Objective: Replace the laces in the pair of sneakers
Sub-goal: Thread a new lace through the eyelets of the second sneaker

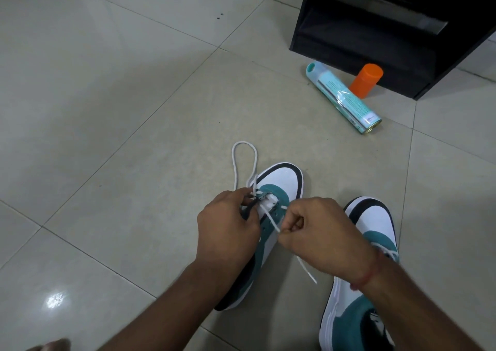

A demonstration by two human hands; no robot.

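1. A white lace is running through the lowest eyelets of the left-hand sneaker, which is lying on the tiled floor with its toe pointing away from the person. One part of the lace is looping out onto the floor beyond the toe side, and a free end is trailing down between the two shoes.
2. The right hand is pinching the lace between thumb and curled fingers, drawing it taut and slanting back from the eyelets.
3. The left hand is gripping the near side of the sneaker's upper by the eyelet row, its fingers curled over the edge, seemingly steadying the shoe; whether it is also holding a strand cannot be told.
4. The lace is looking thin, soft and limp, so it will probably be flopping and twisting unless it is being held close to its stiff tip, the best place to take hold for threading. The shoe is appearing light enough to slide on the smooth tile, so bracing it at the eyelet row is seeming wise.
5. The second sneaker is standing just beside it to the right, partly hidden under the right forearm; a white lace is showing on it.
6. Farther off, a teal spray can is lying on its side, an orange cap beside it, in front of a black cabinet.
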